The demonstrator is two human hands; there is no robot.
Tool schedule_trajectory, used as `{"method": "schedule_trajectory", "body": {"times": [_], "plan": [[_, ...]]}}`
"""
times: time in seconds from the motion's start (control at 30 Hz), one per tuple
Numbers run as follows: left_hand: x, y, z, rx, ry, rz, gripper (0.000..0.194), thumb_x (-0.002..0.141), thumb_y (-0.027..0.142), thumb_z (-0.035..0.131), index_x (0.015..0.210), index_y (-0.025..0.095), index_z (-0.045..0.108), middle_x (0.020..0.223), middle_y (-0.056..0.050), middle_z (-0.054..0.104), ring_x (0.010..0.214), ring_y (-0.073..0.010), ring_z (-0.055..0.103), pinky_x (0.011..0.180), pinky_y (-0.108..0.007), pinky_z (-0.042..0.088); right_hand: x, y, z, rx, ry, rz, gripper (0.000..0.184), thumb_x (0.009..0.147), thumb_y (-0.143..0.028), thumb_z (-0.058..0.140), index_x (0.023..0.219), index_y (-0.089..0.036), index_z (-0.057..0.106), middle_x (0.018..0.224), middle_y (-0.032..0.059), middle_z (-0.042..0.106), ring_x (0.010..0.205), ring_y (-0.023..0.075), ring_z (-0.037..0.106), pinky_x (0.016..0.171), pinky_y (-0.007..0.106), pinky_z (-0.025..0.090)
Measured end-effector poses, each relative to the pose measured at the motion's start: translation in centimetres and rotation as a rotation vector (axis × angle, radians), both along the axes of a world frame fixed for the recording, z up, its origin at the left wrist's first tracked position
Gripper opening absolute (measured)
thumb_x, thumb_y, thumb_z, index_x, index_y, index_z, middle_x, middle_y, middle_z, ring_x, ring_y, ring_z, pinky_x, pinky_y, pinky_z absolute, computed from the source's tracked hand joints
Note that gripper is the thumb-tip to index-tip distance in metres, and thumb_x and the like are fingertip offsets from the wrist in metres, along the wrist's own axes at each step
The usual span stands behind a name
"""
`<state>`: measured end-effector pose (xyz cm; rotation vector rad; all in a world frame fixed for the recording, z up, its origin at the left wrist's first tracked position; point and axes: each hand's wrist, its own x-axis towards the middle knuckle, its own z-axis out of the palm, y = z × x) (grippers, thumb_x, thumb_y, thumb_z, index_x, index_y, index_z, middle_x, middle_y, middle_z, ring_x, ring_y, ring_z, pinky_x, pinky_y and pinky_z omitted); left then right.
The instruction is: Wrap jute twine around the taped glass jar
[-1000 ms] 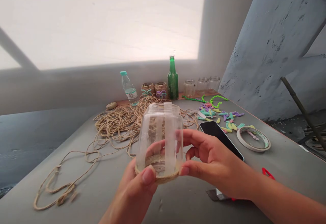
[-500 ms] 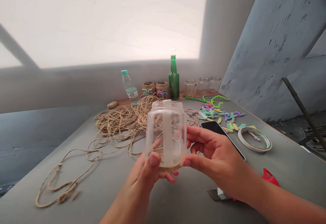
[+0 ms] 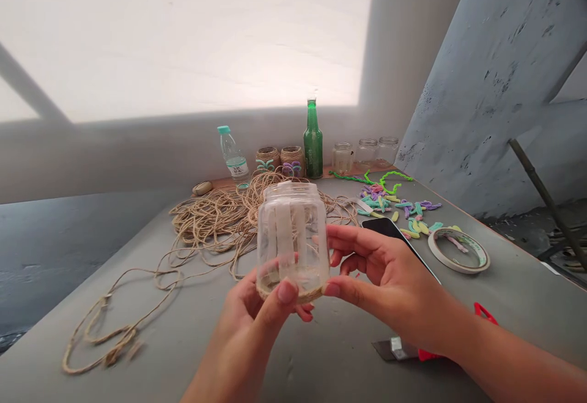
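Note:
A clear glass jar (image 3: 312, 250) is held upright above the table between both hands. Pale strips of tape (image 3: 285, 235) run up its side, and twine (image 3: 310, 296) circles its base. My left hand (image 3: 257, 317) cups the jar from the lower left, its thumb pressed on the front near the base. On the other side, my right hand (image 3: 380, 274) grips the lower right edge between thumb and fingers. From the base, the cord's path behind the jar is hidden. A big tangle of twine (image 3: 211, 213) lies behind the jar, with a loop trailing left.
At the back stand a water bottle (image 3: 233, 158), two twine-wrapped jars (image 3: 291, 157), a green bottle (image 3: 313, 146) and clear jars (image 3: 343, 158). To the right lie a phone (image 3: 383, 227), a tape roll (image 3: 433, 253), coloured fuzzy pieces (image 3: 417, 207) and a red-handled box cutter (image 3: 398, 349).
The jar has turned in my hands and shifted slightly left, so the tape strips now face differently. My left thumb has moved a little right along the base.

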<state>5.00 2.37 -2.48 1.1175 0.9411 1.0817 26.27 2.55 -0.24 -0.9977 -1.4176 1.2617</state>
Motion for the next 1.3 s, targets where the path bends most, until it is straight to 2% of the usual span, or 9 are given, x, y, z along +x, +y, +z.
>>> {"method": "schedule_trajectory", "body": {"times": [0.23,0.33,0.47,0.53,0.67,0.8,0.97,1.17,1.3], "plan": [[-0.1,0.0,0.1,0.051,0.017,-0.018,0.065,0.078,0.069,0.080,0.126,0.025,0.078,0.088,-0.006,0.081,0.077,-0.0234,0.063,0.071,-0.033,0.050,0.0,-0.3,0.0,0.014,-0.025,-0.021,0.063,0.084,-0.040,0.091,0.139,-0.020,0.069,0.125,0.0107,0.072,0.100,0.0224,0.066,0.091,0.040,0.059],[0.5,-0.2,0.6,0.064,0.010,-0.003,0.070,0.068,0.067,0.090,0.124,0.027,0.077,0.076,-0.003,0.076,0.072,-0.0219,0.062,0.074,-0.033,0.053,-0.1,-0.4,0.1,0.013,-0.041,-0.035,0.065,0.083,-0.040,0.091,0.140,-0.018,0.069,0.129,0.0118,0.072,0.100,0.0229,0.066,0.090,0.040,0.059],[1.2,-0.8,1.4,0.017,0.017,0.089,0.053,0.071,0.055,0.093,0.116,0.030,0.078,0.062,0.002,0.069,0.075,-0.0242,0.069,0.085,-0.038,0.057,-0.2,-0.3,0.0,0.008,-0.061,-0.042,0.068,0.081,-0.037,0.093,0.142,-0.017,0.068,0.131,0.0123,0.072,0.102,0.0233,0.067,0.091,0.041,0.059],[0.9,-0.9,1.1,0.002,0.045,0.075,0.049,0.075,0.055,0.090,0.115,0.030,0.078,0.065,0.001,0.071,0.082,-0.0265,0.072,0.083,-0.037,0.057,-0.1,-0.3,0.0,0.036,-0.058,-0.019,0.067,0.082,-0.037,0.093,0.142,-0.018,0.068,0.130,0.0116,0.073,0.104,0.0236,0.068,0.096,0.042,0.059],[-0.3,-0.5,-0.2,0.011,0.077,0.072,0.058,0.077,0.060,0.086,0.124,0.028,0.072,0.074,-0.002,0.077,0.080,-0.0268,0.071,0.068,-0.033,0.053,0.2,-0.3,0.0,0.114,-0.109,-0.015,0.062,0.087,-0.038,0.089,0.142,-0.022,0.068,0.131,0.0099,0.075,0.106,0.0236,0.069,0.102,0.045,0.057],[-0.3,-0.1,-0.4,0.010,-0.023,0.080,0.054,0.078,0.059,0.083,0.118,0.023,0.076,0.072,-0.003,0.078,0.072,-0.0237,0.065,0.067,-0.033,0.053,0.6,-0.3,-0.1,0.209,-0.212,-0.045,0.053,0.091,-0.040,0.085,0.140,-0.028,0.069,0.126,0.0081,0.078,0.109,0.0254,0.072,0.103,0.045,0.056],[0.5,-0.1,0.9,-0.062,-0.189,0.029,0.049,0.069,0.061,0.088,0.098,0.021,0.083,0.069,-0.004,0.078,0.057,-0.0186,0.060,0.057,-0.032,0.052,0.6,-0.5,-0.2,0.166,-0.218,-0.038,0.053,0.092,-0.040,0.084,0.142,-0.035,0.064,0.110,0.0019,0.085,0.110,0.0252,0.075,0.100,0.043,0.055],[0.7,-0.2,1.6,-0.094,-0.252,-0.012,0.042,0.078,0.058,0.083,0.098,0.020,0.086,0.069,-0.005,0.076,0.064,-0.0197,0.060,0.060,-0.030,0.055,0.2,-0.6,-0.4,0.177,-0.229,-0.036,0.056,0.092,-0.040,0.084,0.141,-0.038,0.057,0.103,-0.0020,0.083,0.103,0.0235,0.071,0.101,0.044,0.050],[0.8,-0.3,1.5,-0.079,-0.297,-0.054,0.044,0.073,0.057,0.087,0.096,0.019,0.087,0.076,-0.007,0.078,0.063,-0.0196,0.061,0.056,-0.030,0.054,0.1,-0.8,-0.8,0.233,-0.238,-0.032,0.056,0.093,-0.034,0.084,0.139,-0.036,0.052,0.099,-0.0034,0.078,0.091,0.0200,0.066,0.094,0.040,0.051]]}}
